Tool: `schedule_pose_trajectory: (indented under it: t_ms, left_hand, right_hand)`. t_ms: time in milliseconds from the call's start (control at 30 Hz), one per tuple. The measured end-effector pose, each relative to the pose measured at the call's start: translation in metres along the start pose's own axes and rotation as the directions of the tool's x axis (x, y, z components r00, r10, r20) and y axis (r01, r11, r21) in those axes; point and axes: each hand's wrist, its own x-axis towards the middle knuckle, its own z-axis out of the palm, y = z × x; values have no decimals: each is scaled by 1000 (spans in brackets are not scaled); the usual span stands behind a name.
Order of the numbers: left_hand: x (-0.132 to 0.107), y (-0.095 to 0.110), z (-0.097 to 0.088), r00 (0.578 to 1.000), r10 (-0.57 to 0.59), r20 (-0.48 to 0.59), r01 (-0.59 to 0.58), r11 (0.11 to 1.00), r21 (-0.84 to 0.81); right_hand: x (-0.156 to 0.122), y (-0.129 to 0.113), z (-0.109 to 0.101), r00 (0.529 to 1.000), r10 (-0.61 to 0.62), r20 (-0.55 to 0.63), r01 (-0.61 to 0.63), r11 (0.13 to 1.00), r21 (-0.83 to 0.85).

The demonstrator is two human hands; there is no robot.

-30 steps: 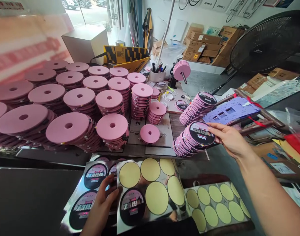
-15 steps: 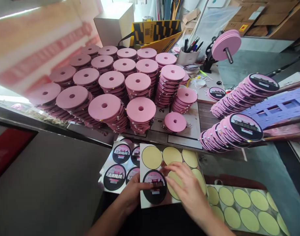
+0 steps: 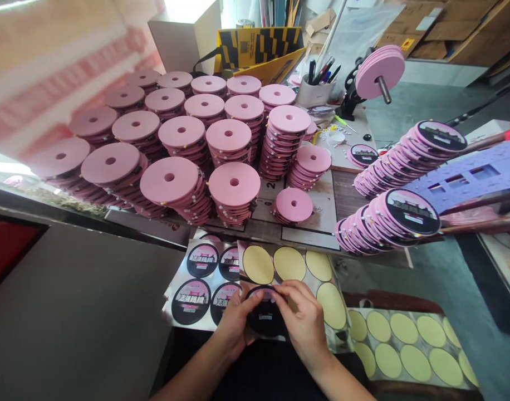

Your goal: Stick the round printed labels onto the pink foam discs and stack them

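A sticker sheet (image 3: 292, 263), mostly bare yellow circles, lies in front of me with one round black-and-pink sticker (image 3: 265, 323) at its lower left. My left hand (image 3: 232, 326) grips the sheet's left edge, its thumb lying on the upper part of that sticker. Thumb and fingertips of my right hand (image 3: 303, 317) pinch at the sticker's top right edge, close to the left thumb. Whether the sticker is lifted from the backing cannot be told. Under the left side sits another sheet of printed stickers (image 3: 191, 302).
Stacks of pink thread spools (image 3: 234, 181) crowd the table. Two tilted spool stacks with printed tops (image 3: 411, 211) stand at right, near a winder (image 3: 380, 75) holding pink discs. A used yellow-circled sheet (image 3: 409, 328) lies lower right. A pen cup (image 3: 315, 92) is at the back.
My right hand has moved left and closed its fingertips at the sticker's top edge. My left thumb has shifted upward on the sticker. The camera view has shifted slightly.
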Motion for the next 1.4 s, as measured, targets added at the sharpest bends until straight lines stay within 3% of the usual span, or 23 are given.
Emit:
schedule_pose_trajectory:
  t_ms: [167, 333, 400, 500, 633, 733, 800, 867, 900, 933, 1000, 1033, 1067, 1133, 1233, 1333, 1400]
  left_hand:
    - [3, 0, 0, 995, -7, -96, 12, 999, 43]
    - [5, -1, 0, 993, 64, -96, -59, 997, 56]
    - [5, -2, 0, 993, 86, -82, -82, 995, 52]
    - [4, -2, 2, 993, 78, -84, -74, 996, 46]
    - [1, 1, 4, 996, 37, -77, -37, 999, -3]
    - [0, 8, -4, 995, 53, -85, -46, 995, 87]
    - [-1, 17, -12, 973, 179, -144, -142, 961, 235]
    - [-5, 28, -17, 890, 430, -152, -323, 830, 454]
    - [-8, 34, -15, 828, 553, -94, -411, 712, 569]
    - [-11, 41, -11, 769, 640, 6, -481, 572, 664]
    - [-13, 53, 8, 708, 659, 254, -577, 332, 747]
    - [-10, 57, 20, 702, 622, 348, -610, 272, 744]
    - [-4, 60, 34, 719, 567, 402, -620, 263, 739]
    - [18, 63, 62, 740, 552, 383, -617, 332, 713]
    - [61, 62, 93, 758, 616, 215, -539, 407, 737]
    - [90, 58, 106, 738, 649, 185, -543, 408, 734]
    - [93, 56, 107, 717, 670, 192, -568, 402, 718]
  right_hand:
    - [3, 0, 1, 1000, 27, 7, -27, 999, 23]
    - [7, -1, 1, 997, 77, 33, -79, 995, 66]
    - [7, -2, -1, 999, 26, 27, -27, 999, 35]
    - [6, -3, -3, 988, -151, 10, 152, 984, -90]
    - [3, -9, -3, 919, -393, -32, 377, 898, -229]
    - [-2, -29, -11, 834, -551, 16, 536, 804, -257]
    - [-4, -50, -28, 738, -670, 80, 671, 718, -186]
    - [4, -70, -51, 708, -703, 69, 706, 706, -50]
    - [13, -76, -62, 730, -681, 50, 682, 732, 10]
    - [25, -80, -72, 789, -615, -7, 614, 787, 57]
    - [62, -75, -84, 874, -477, -97, 485, 870, 90]
    - [83, -67, -84, 932, -272, -240, 318, 931, 180]
    - [105, -56, -80, 946, -48, -320, 165, 922, 349]
    - [146, -31, -67, 928, 310, -209, -90, 728, 680]
    - [184, -1, -47, 916, 392, -87, -200, 635, 747]
    - [194, 11, -42, 915, 403, 10, -266, 584, 767]
    - [192, 9, -46, 911, 406, 76, -307, 541, 783]
